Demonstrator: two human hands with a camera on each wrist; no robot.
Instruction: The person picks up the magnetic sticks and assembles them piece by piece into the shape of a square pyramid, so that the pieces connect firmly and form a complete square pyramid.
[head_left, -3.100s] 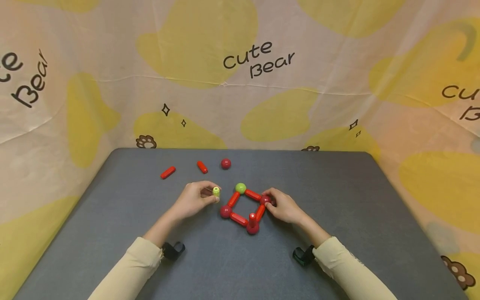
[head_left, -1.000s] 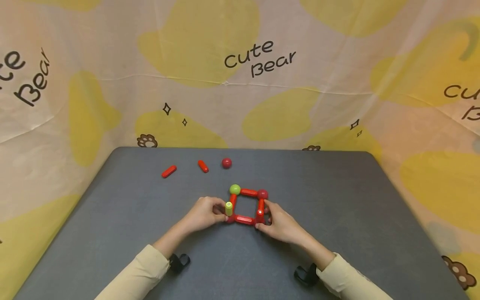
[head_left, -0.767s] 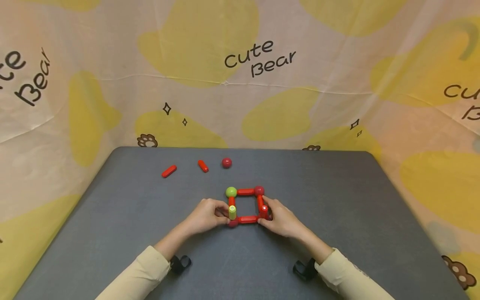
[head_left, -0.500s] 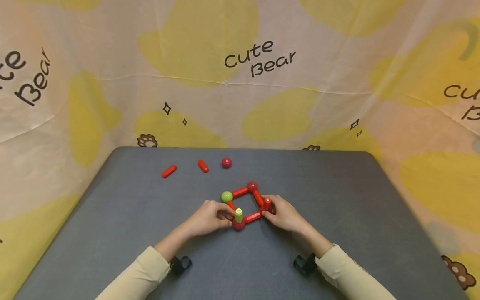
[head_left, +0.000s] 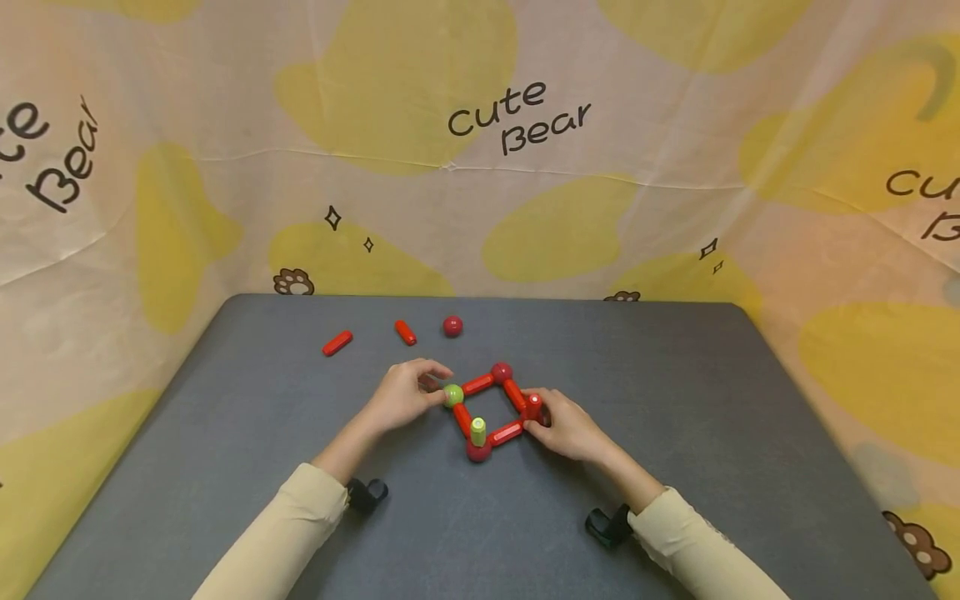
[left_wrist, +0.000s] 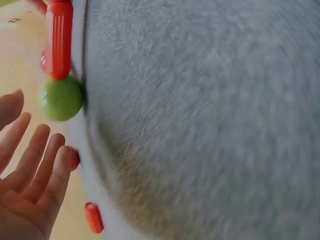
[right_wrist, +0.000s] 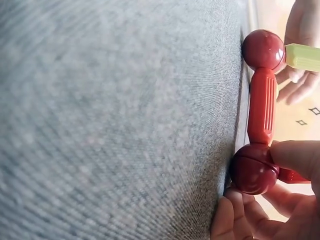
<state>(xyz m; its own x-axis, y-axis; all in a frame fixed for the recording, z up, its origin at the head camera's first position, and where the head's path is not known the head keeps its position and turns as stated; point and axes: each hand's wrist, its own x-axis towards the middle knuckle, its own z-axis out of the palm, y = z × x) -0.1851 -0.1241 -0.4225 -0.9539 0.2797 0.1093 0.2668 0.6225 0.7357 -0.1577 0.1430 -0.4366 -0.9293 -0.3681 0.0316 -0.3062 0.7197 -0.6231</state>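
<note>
Red rods and balls form a four-sided frame on the table. A green ball [head_left: 453,395] is its left corner, a red ball [head_left: 502,372] the far one. On the front red ball [head_left: 478,452] a yellow-green rod [head_left: 478,431] stands upright. My right hand [head_left: 570,425] pinches the right corner's dark red ball [right_wrist: 254,170] between thumb and fingers; another red rod [head_left: 534,407] rises from that ball. My left hand [head_left: 401,396] is beside the green ball, fingers spread and holding nothing; the left wrist view shows a gap between them.
Behind the frame lie two loose red rods, the left rod [head_left: 337,343] and the right rod [head_left: 405,332], and a loose red ball [head_left: 452,326]. The grey table [head_left: 645,358] meets a patterned cloth backdrop [head_left: 555,225] at its far edge.
My left hand brought the yellow-green rod onto a red ball, let go and moved back to the green ball. The frame was turned; my right hand stayed on its corner over the last half second.
</note>
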